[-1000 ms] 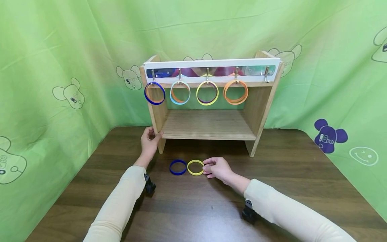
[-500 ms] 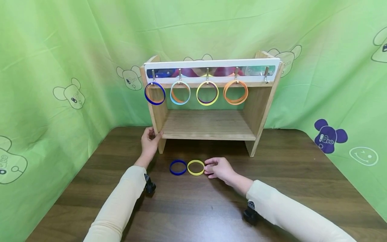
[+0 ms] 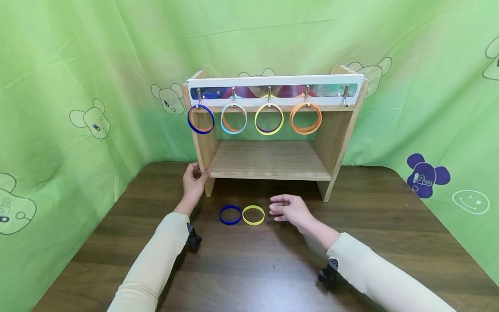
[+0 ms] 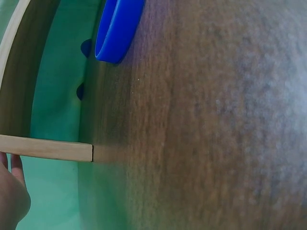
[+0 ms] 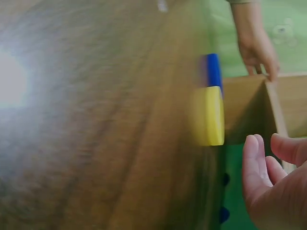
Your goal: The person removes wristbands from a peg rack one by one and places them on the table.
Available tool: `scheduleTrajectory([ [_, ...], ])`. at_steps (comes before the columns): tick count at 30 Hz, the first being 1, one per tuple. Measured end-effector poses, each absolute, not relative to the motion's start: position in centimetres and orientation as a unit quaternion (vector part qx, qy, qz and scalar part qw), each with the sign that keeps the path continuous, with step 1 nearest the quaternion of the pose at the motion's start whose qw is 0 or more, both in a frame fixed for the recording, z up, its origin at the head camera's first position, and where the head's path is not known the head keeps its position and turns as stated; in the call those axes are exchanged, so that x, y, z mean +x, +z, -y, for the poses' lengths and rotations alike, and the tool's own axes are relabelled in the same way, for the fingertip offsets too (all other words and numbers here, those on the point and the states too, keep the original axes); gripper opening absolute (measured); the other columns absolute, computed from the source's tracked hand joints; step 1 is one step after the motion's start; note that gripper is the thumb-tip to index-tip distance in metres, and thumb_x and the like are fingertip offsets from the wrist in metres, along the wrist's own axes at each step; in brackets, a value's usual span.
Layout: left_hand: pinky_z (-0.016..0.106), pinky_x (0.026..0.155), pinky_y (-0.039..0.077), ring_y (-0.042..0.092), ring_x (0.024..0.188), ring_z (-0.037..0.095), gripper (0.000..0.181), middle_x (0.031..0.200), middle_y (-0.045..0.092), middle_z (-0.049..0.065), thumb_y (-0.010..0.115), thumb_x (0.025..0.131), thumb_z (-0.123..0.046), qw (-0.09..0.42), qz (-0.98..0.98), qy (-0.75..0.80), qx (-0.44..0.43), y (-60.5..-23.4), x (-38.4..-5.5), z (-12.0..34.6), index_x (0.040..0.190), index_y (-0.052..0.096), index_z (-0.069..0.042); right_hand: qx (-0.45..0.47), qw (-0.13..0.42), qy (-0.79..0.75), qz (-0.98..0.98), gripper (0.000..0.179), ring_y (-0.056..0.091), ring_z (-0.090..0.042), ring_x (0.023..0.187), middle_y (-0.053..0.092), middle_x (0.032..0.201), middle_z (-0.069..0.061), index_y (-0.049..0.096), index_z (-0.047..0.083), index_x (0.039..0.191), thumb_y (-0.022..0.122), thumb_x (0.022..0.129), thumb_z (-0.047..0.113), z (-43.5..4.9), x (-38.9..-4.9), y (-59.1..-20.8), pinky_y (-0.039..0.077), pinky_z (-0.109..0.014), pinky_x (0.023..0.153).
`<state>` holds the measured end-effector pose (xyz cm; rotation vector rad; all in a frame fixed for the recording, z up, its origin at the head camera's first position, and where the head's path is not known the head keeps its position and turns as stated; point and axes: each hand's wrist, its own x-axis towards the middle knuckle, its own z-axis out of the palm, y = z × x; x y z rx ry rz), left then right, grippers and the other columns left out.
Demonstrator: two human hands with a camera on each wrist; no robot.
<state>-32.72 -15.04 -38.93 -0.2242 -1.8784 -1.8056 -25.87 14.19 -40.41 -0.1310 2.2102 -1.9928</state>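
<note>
My left hand [image 3: 192, 184] grips the left side panel of a wooden shelf [image 3: 269, 160], thumb at the front edge. The left wrist view shows only part of that hand [image 4: 12, 191] below the panel. On the table lie a blue silicone wristband [image 3: 230, 215] and a yellow wristband [image 3: 253, 216], side by side. My right hand [image 3: 292, 211] hovers just right of the yellow band, apart from it, holding nothing. In the right wrist view its fingers [image 5: 253, 167] are loosely bent, thumb apart.
A white rail [image 3: 273, 81] on the shelf carries metal hooks. Wristbands in blue and orange [image 3: 201, 132], light blue and orange [image 3: 234, 131], yellow and purple [image 3: 269, 133], and orange [image 3: 306, 131] hang from them. The rightmost hook [image 3: 345, 95] is bare. A green curtain [image 3: 117, 52] surrounds the table.
My right hand has left the yellow wristband and moved a little right and up. The left hand stays on the shelf panel. Both bands on the table stay in place.
</note>
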Motion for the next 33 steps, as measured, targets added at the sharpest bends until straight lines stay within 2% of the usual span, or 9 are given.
scheduleTrajectory([
  [6, 0.022, 0.075, 0.045, 0.052, 0.087, 0.016, 0.025, 0.101, 0.06, 0.029, 0.066, 0.089, 0.003, 0.258, 0.696, -0.664, -0.086, -38.9, -32.7, 14.9, 0.11, 0.057, 0.013, -0.05, 0.061, -0.684, -0.726, 0.036, 0.067, -0.022, 0.088, 0.066, 0.098, -0.01, 0.052, -0.015, 0.124, 0.063, 0.092, -0.004, -15.1, -26.0, -38.9, 0.057, -0.034, 0.074],
  [9, 0.023, 0.075, 0.046, 0.052, 0.088, 0.017, 0.025, 0.1, 0.06, 0.027, 0.066, 0.089, 0.004, 0.257, 0.695, -0.666, -0.086, -38.9, -32.7, 14.9, 0.109, 0.057, 0.013, -0.06, 0.046, -0.688, -0.722, 0.036, 0.068, -0.022, 0.088, 0.066, 0.094, -0.007, 0.052, -0.015, 0.124, 0.062, 0.092, -0.004, -15.5, -26.1, -38.0, 0.057, -0.034, 0.074],
  [15, 0.023, 0.074, 0.046, 0.051, 0.087, 0.016, 0.024, 0.098, 0.06, 0.02, 0.067, 0.088, 0.002, 0.257, 0.696, -0.666, -0.08, -39.1, -32.7, 15.0, 0.108, 0.057, 0.013, -0.066, 0.018, -0.692, -0.718, 0.039, 0.068, -0.016, 0.086, 0.065, 0.094, -0.004, 0.05, -0.016, 0.127, 0.062, 0.093, 0.001, -16.0, -26.3, -36.2, 0.056, -0.031, 0.074],
  [20, 0.021, 0.073, 0.045, 0.051, 0.087, 0.015, 0.024, 0.098, 0.06, 0.022, 0.067, 0.088, 0.003, 0.256, 0.695, -0.667, -0.077, -39.2, -32.6, 14.9, 0.107, 0.056, 0.013, -0.069, -0.007, -0.707, -0.704, 0.042, 0.068, -0.013, 0.084, 0.064, 0.099, -0.009, 0.047, -0.016, 0.129, 0.062, 0.094, 0.002, -16.6, -26.3, -34.5, 0.056, -0.03, 0.074],
  [26, 0.021, 0.074, 0.045, 0.052, 0.087, 0.016, 0.024, 0.098, 0.06, 0.025, 0.067, 0.088, 0.005, 0.258, 0.691, -0.67, -0.079, -39.4, -32.8, 15.1, 0.107, 0.056, 0.014, -0.091, -0.048, -0.736, -0.669, 0.026, 0.068, -0.015, 0.085, 0.066, 0.094, -0.005, 0.056, -0.006, 0.117, 0.064, 0.093, 0.002, -17.4, -26.2, -32.0, 0.056, -0.032, 0.075],
  [29, 0.021, 0.075, 0.045, 0.051, 0.087, 0.014, 0.025, 0.096, 0.061, 0.018, 0.068, 0.088, 0.002, 0.258, 0.686, -0.676, -0.075, -40.2, -33.9, 15.4, 0.108, 0.057, 0.012, -0.101, -0.069, -0.755, -0.644, 0.019, 0.068, -0.016, 0.085, 0.068, 0.092, -0.005, 0.06, 0.001, 0.11, 0.065, 0.092, 0.002, -17.8, -26.3, -30.8, 0.056, -0.033, 0.076],
  [33, 0.021, 0.073, 0.045, 0.052, 0.086, 0.012, 0.025, 0.094, 0.061, 0.008, 0.07, 0.088, -0.002, 0.257, 0.684, -0.679, -0.07, -41.2, -35.1, 15.6, 0.109, 0.059, 0.007, -0.111, -0.094, -0.781, -0.607, 0.018, 0.069, -0.016, 0.086, 0.068, 0.092, -0.007, 0.059, 0.001, 0.109, 0.066, 0.091, 0.002, -18.4, -26.3, -29.1, 0.056, -0.032, 0.076],
])
